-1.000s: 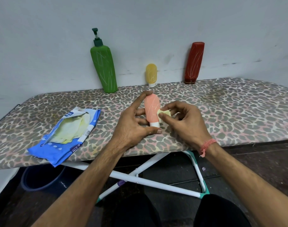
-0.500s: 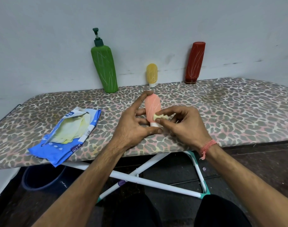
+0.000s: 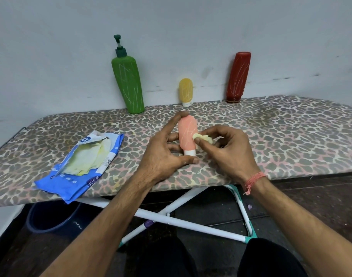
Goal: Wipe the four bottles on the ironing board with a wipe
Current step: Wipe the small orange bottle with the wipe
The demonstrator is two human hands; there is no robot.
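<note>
- Leopard-print cloth covers the ironing board (image 3: 271, 140) in the head view, the only view here, and all 4 bottles are on it.
- At the front middle, the peach bottle (image 3: 187, 134) stands cap-down on its white cap, upright or nearly so.
- The left hand (image 3: 163, 154) steadies it: forefinger curled over the rounded top, thumb at the cap, the other fingers against its left side.
- The right hand (image 3: 229, 150) pinches a small crumpled yellow wipe (image 3: 203, 137) between thumb and fingertips and presses it to the bottle's right flank, about mid-height.
- Pale scribble marks show on the peach surface, so this wipe looks unfinished.
- To do it well, I would keep the left-hand brace firm, since the narrow cap makes a tippy base, then rub along the marks and turn the bottle to reach the hidden side.
- Along the wall behind stand a green pump bottle (image 3: 129, 84), a small yellow bottle (image 3: 185, 90) and a dark red bottle (image 3: 238, 76), well apart from both hands and each streaked with similar marks; they probably remain to be cleaned.
- Left of the hands lies an opened blue wipes packet (image 3: 79, 176), yellow sheets showing, handy if this wipe wears out.
</note>
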